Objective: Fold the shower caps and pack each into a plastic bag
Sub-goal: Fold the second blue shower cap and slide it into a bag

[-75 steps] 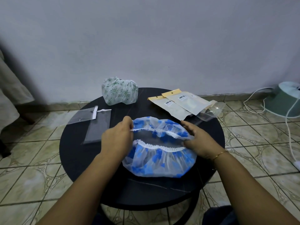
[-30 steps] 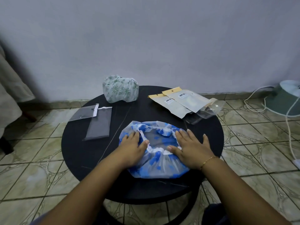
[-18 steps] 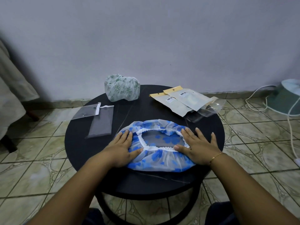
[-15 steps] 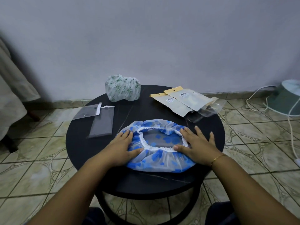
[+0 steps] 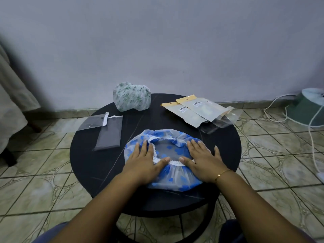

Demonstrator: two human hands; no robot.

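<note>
Head view, flattening stage. My left hand (image 5: 142,163) and right hand (image 5: 203,163) lie palm-down with fingers straight on the blue-patterned shower cap (image 5: 175,179), one on each side of its white elastic opening (image 5: 158,159), which faces up; nothing is pinched or gripped. I judge this flat, two-sided pressure is meant to push out trapped air and spread the gathered plastic so that a fold will hold. The cap sits on the near half of the round black table (image 5: 98,165), within easy reach. Supplies ring the work area: two clear plastic bags (image 5: 108,133) to the left, one of them overhanging the table's edge; a bundled green-print shower cap (image 5: 131,96) at the far edge, apparently awaiting its turn; and a fan of header-card packets (image 5: 198,109) to the right, overlapping some clear wrappers. Around the table, patterned floor tiles (image 5: 43,181) meet a plain pale wall (image 5: 157,41); a white cable (image 5: 313,134) trails across the floor at right beside a green round-based object, and pale fabric hangs at far left.
</note>
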